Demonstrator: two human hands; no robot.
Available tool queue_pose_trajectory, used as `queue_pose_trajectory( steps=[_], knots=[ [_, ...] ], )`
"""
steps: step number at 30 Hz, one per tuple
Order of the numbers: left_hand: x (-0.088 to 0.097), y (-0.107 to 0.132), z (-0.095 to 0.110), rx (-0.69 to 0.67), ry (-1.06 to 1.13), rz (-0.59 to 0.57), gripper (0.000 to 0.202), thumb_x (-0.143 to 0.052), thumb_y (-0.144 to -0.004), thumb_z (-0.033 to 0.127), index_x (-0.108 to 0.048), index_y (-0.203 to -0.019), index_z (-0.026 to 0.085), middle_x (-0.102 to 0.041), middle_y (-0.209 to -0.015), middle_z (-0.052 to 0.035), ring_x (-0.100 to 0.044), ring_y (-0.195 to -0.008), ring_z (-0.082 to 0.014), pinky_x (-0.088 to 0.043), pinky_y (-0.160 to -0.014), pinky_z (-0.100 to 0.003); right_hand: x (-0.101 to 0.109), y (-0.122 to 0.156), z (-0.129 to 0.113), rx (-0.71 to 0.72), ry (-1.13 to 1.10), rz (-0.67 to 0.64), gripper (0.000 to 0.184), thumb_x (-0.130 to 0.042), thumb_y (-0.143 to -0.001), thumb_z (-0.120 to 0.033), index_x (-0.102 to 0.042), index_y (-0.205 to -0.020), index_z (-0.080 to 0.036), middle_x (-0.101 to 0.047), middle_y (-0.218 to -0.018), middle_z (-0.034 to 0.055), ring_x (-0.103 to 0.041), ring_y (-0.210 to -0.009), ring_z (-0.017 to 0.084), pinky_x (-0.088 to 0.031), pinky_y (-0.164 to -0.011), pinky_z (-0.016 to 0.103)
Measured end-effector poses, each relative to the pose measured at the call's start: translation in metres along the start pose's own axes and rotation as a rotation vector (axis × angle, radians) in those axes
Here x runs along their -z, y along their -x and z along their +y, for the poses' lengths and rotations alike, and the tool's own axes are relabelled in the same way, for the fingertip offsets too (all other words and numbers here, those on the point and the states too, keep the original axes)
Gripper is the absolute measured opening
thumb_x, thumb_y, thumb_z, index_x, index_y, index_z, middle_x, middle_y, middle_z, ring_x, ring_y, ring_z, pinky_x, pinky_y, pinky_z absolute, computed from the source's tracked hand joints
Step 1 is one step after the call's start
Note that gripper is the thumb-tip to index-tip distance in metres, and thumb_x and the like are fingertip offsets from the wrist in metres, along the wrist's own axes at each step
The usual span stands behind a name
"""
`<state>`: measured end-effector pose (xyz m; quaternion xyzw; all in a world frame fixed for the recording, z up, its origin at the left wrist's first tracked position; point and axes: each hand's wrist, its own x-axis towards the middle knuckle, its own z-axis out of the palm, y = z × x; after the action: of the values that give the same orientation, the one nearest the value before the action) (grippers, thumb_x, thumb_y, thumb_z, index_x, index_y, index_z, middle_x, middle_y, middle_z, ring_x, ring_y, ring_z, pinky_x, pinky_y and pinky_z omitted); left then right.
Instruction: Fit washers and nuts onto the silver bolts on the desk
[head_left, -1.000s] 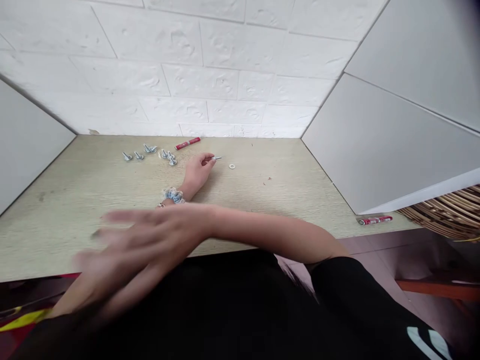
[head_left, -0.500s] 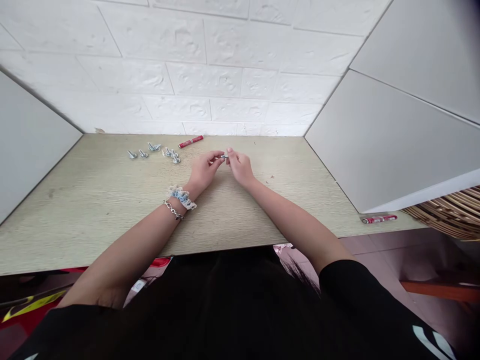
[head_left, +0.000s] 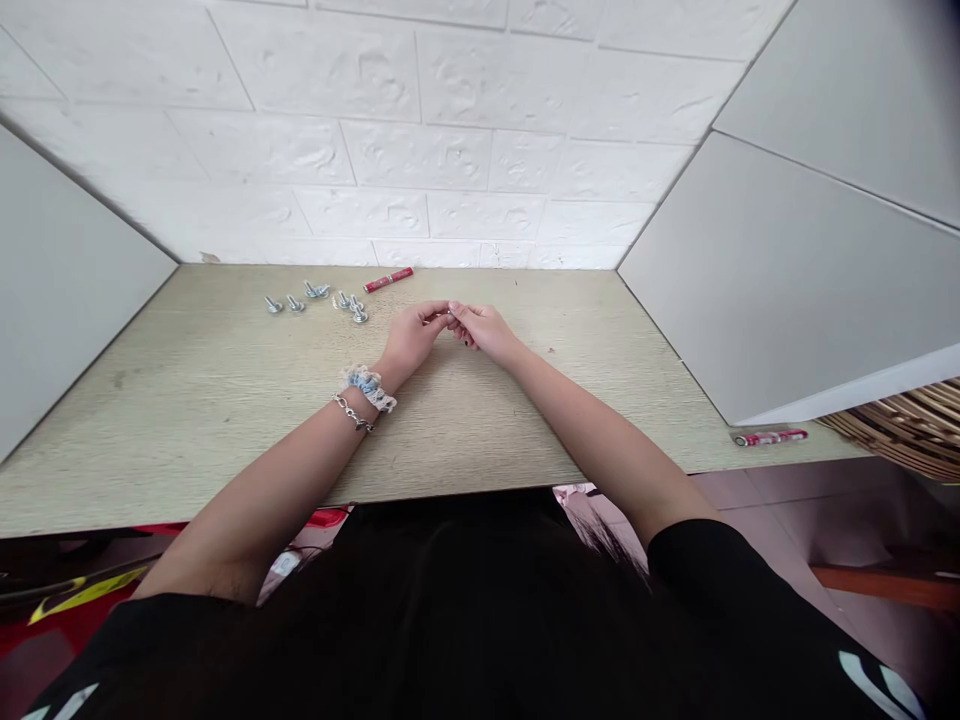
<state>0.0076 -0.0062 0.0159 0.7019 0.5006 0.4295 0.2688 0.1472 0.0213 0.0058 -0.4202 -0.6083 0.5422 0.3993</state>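
Note:
Both hands meet over the middle of the table, fingertips together. My left hand [head_left: 411, 336] pinches a small metal bolt [head_left: 451, 314], mostly hidden by the fingers. From the other side, my right hand [head_left: 486, 332] closes on the same bolt, its thumb on top and the other fingers curled beneath. To the left of my hands stand several silver bolts with washers or nuts: a single bolt [head_left: 273, 304], another bolt [head_left: 295, 303], a pair [head_left: 315, 290] and a small cluster [head_left: 358, 312].
A red marker-like tube [head_left: 388, 280] lies near the white brick wall [head_left: 457, 160]. Another red tube [head_left: 771, 438] rests by the table's right front edge, beside a woven basket [head_left: 900, 425]. Grey panels [head_left: 810, 280] bound the wooden table [head_left: 225, 400] on both sides.
My right thumb and fingers have come down and closed over the bolt, which showed more plainly between the hands before. The whole view has shifted slightly.

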Motion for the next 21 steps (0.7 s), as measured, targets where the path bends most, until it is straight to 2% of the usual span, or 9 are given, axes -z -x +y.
queue_pose_trajectory(
  steps=[4, 7, 10, 12, 15, 17, 19, 20, 21],
  knots=[
    [0.001, -0.001, 0.000, 0.003, 0.035, -0.009, 0.020, -0.054, -0.083, 0.026, -0.071, -0.088, 0.018, -0.071, -0.076, -0.0010, -0.064, -0.076, -0.0144, -0.048, -0.079, -0.026, 0.001, 0.000, 0.001, 0.013, 0.022, -0.012, 0.045, -0.055, -0.082, -0.058, -0.057, -0.068, -0.016, -0.054, -0.060, -0.0013, -0.041, -0.044, 0.004, -0.031, -0.039, 0.017],
    [0.001, -0.001, -0.001, 0.003, 0.039, 0.001, 0.019, -0.056, -0.083, 0.025, -0.071, -0.089, 0.017, -0.071, -0.077, -0.0013, -0.063, -0.076, -0.0139, -0.047, -0.077, -0.026, 0.003, 0.000, -0.001, -0.003, 0.042, -0.019, 0.034, -0.053, -0.088, -0.046, -0.056, -0.072, -0.016, -0.055, -0.064, -0.0017, -0.043, -0.045, 0.003, -0.033, -0.039, 0.015],
    [-0.001, -0.001, -0.002, -0.006, -0.014, 0.004, 0.019, -0.055, -0.083, 0.021, -0.071, -0.091, 0.017, -0.071, -0.082, -0.0014, -0.062, -0.078, -0.0136, -0.047, -0.078, -0.026, 0.002, 0.002, -0.004, -0.030, 0.037, -0.030, 0.026, -0.050, -0.091, -0.034, -0.054, -0.072, -0.016, -0.054, -0.065, -0.0022, -0.044, -0.045, 0.003, -0.034, -0.040, 0.015],
    [-0.002, -0.001, -0.004, -0.017, -0.078, 0.012, 0.019, -0.055, -0.083, 0.020, -0.071, -0.094, 0.017, -0.072, -0.086, -0.0021, -0.062, -0.079, -0.0134, -0.047, -0.078, -0.026, 0.001, 0.003, -0.002, -0.044, 0.032, -0.030, 0.023, -0.050, -0.090, -0.032, -0.054, -0.073, -0.016, -0.054, -0.067, -0.0021, -0.045, -0.045, 0.003, -0.035, -0.041, 0.015],
    [-0.004, -0.002, -0.007, -0.043, -0.146, 0.020, 0.020, -0.053, -0.086, 0.018, -0.068, -0.099, 0.017, -0.071, -0.092, -0.0033, -0.061, -0.081, -0.0127, -0.048, -0.081, -0.027, 0.001, 0.000, 0.005, -0.044, 0.071, -0.033, 0.024, -0.049, -0.089, -0.036, -0.055, -0.078, -0.016, -0.057, -0.073, 0.0000, -0.047, -0.049, 0.004, -0.037, -0.043, 0.017],
    [-0.006, -0.003, -0.010, -0.038, -0.149, 0.062, 0.021, -0.052, -0.087, 0.016, -0.066, -0.102, 0.016, -0.070, -0.097, -0.0044, -0.061, -0.084, -0.0125, -0.048, -0.082, -0.026, 0.006, -0.004, 0.003, -0.050, 0.130, 0.001, 0.030, -0.045, -0.090, -0.044, -0.058, -0.088, -0.017, -0.062, -0.087, 0.0042, -0.055, -0.060, 0.007, -0.043, -0.049, 0.019],
    [-0.007, -0.004, -0.013, -0.013, -0.137, 0.115, 0.020, -0.052, -0.087, 0.015, -0.063, -0.104, 0.016, -0.069, -0.100, -0.0052, -0.061, -0.087, -0.0128, -0.049, -0.083, -0.026, 0.016, -0.003, -0.013, -0.024, 0.205, 0.129, 0.041, -0.041, -0.090, -0.054, -0.058, -0.101, -0.019, -0.062, -0.111, 0.0080, -0.061, -0.085, 0.013, -0.050, -0.062, 0.023],
    [-0.007, -0.004, -0.015, -0.002, -0.132, 0.128, 0.020, -0.053, -0.087, 0.016, -0.063, -0.104, 0.016, -0.068, -0.101, -0.0052, -0.061, -0.087, -0.0131, -0.049, -0.082, -0.027, 0.023, 0.002, -0.028, 0.022, 0.245, 0.236, 0.047, -0.039, -0.089, -0.059, -0.058, -0.106, -0.019, -0.059, -0.121, 0.0093, -0.060, -0.099, 0.017, -0.051, -0.070, 0.026],
    [-0.007, -0.005, -0.016, 0.006, -0.127, 0.134, 0.019, -0.053, -0.087, 0.017, -0.063, -0.103, 0.016, -0.068, -0.100, -0.0052, -0.061, -0.087, -0.0134, -0.049, -0.082, -0.027, 0.030, 0.012, -0.048, 0.083, 0.253, 0.285, 0.055, -0.032, -0.089, -0.064, -0.055, -0.113, -0.020, -0.055, -0.129, 0.0097, -0.057, -0.109, 0.021, -0.052, -0.076, 0.029]
  ],
)
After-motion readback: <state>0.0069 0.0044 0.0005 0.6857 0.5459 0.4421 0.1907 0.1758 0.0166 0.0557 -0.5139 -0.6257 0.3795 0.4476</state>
